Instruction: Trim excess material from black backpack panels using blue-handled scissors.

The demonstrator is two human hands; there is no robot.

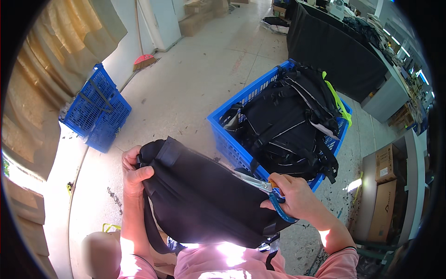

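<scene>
A black fabric bag (200, 190) with dangling straps lies across my lap, its far edge raised. My left hand (134, 172) grips its upper left corner, the thumb on the near face and the fingers behind. In my right hand (292, 195) is a pair of scissors (257, 182) with blue and orange handles. Their blades point left and lie along the bag's upper edge, near its right end. I cannot make out whether the blades are on a thread or on the cloth. Parts of my right fingers are hidden by the handles.
Just beyond the bag stands a blue plastic crate (227, 137) heaped with black backpacks (288, 121). Two more blue crates (100, 109) sit at the left by a tan curtain (55, 60). A broom (143, 60) leans on the wall. Cardboard boxes (385, 200) are stacked at right.
</scene>
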